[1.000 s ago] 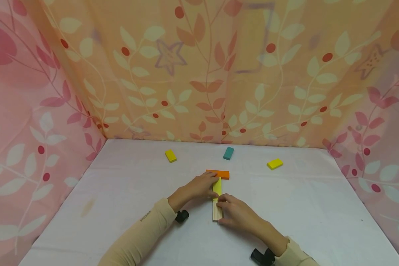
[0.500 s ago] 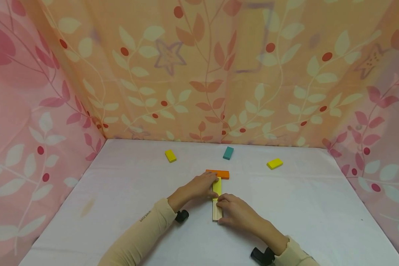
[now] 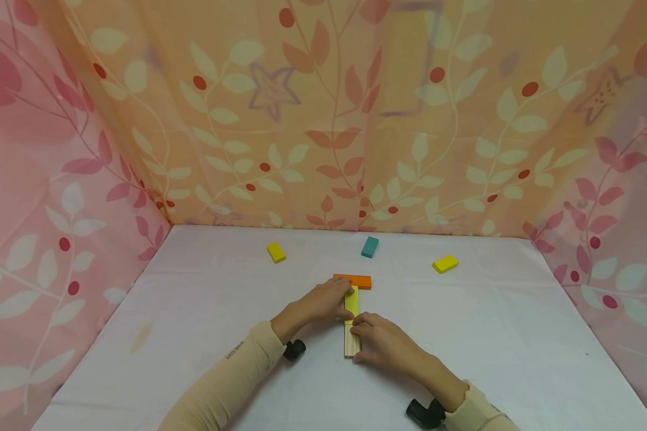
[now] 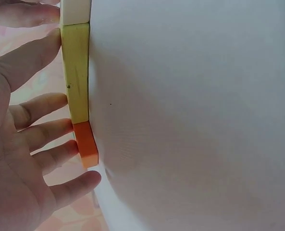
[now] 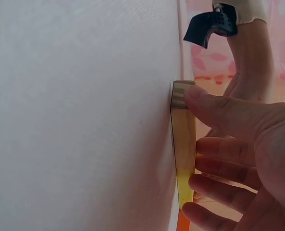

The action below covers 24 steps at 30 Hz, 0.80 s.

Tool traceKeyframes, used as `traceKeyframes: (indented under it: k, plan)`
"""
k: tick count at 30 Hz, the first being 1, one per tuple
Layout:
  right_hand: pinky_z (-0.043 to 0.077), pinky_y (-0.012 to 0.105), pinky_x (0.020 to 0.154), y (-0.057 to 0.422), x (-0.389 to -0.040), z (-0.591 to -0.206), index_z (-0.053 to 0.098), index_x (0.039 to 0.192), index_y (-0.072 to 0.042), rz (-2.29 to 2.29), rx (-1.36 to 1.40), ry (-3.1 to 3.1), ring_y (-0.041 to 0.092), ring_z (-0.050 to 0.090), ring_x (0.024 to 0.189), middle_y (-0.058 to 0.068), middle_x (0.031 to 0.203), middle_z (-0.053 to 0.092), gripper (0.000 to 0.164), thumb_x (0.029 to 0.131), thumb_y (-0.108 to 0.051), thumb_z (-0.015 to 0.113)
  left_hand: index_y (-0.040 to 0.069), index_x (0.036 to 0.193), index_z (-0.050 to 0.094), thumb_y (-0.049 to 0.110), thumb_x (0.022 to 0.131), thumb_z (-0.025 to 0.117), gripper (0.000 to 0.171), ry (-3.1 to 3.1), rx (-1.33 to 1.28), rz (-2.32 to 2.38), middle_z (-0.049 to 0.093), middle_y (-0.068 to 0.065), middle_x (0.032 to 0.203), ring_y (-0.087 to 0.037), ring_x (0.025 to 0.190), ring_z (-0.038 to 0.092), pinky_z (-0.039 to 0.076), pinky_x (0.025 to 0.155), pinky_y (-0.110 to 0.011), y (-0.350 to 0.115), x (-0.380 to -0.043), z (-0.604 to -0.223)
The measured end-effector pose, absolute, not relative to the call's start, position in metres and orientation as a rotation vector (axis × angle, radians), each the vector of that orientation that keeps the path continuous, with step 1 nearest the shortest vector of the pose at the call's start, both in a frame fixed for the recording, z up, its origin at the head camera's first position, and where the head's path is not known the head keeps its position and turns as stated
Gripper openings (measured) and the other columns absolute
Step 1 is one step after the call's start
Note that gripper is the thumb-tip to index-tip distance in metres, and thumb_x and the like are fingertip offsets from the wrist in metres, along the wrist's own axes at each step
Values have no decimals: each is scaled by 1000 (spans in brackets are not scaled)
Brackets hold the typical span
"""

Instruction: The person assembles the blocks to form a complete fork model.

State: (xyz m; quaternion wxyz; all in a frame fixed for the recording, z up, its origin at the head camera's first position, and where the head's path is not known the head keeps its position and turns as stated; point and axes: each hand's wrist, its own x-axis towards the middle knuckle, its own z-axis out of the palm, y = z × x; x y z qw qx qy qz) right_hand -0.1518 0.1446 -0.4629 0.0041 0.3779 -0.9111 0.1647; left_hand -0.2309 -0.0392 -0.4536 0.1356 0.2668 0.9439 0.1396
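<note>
Three blocks lie end to end in the head view: an orange block [image 3: 358,282] set crosswise, a yellow block [image 3: 351,302] and a plain wooden block [image 3: 351,344] nearest me. My left hand [image 3: 323,302] rests its thumb on the near end of the yellow block [image 4: 77,72]. Its straight fingers touch that block's far end and the orange block [image 4: 87,144]. With its thumb on the near end of the wooden block [image 5: 183,132], my right hand [image 3: 388,346] lays its fingers along the wooden and yellow blocks. Palms partly hide the contacts in the head view.
Farther back on the white tabletop [image 3: 221,287] lie a yellow block [image 3: 276,252], a teal block [image 3: 369,246] and another yellow block [image 3: 445,264]. Patterned cloth [image 3: 329,120] encloses the back and sides. A black wrist camera [image 3: 295,349] hangs below the left wrist.
Both hands and the blocks stay in place. The head view shifts only slightly.
</note>
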Motion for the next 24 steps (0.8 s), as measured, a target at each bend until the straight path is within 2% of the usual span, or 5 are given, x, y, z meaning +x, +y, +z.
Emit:
traceKeyframes:
  k: [2,9,14,24]
  plan:
    - [54,33,89,145,-152,-463,72,109,-5,513,1192,-2829,16,62,102,2,113,63,46,74,-33,84,11,128,57,40,83,76,57,2739,776,405,56,-2,136,-19,134,45,43,110,-38,-39,-231,-454]
    - [54,31,90,145,-151,-463,72,109,-6,534,1180,-2850,15,62,102,1,114,63,47,75,-35,83,11,131,58,41,85,74,57,2747,790,366,46,-6,150,-23,142,39,39,113,-45,-38,-231,-454]
    - [54,32,90,145,-151,-462,72,110,-6,539,1171,-2866,15,61,103,1,114,63,47,75,-36,83,14,132,60,45,85,72,57,2785,833,264,49,-4,149,-24,141,40,37,113,-49,-38,-229,-451]
    - [54,31,90,145,-151,-461,72,111,-6,578,1150,-2907,14,61,103,1,115,63,47,76,-35,82,16,133,59,45,86,71,56,2802,845,201,52,-2,145,-21,136,45,37,113,-47,-40,-223,-450]
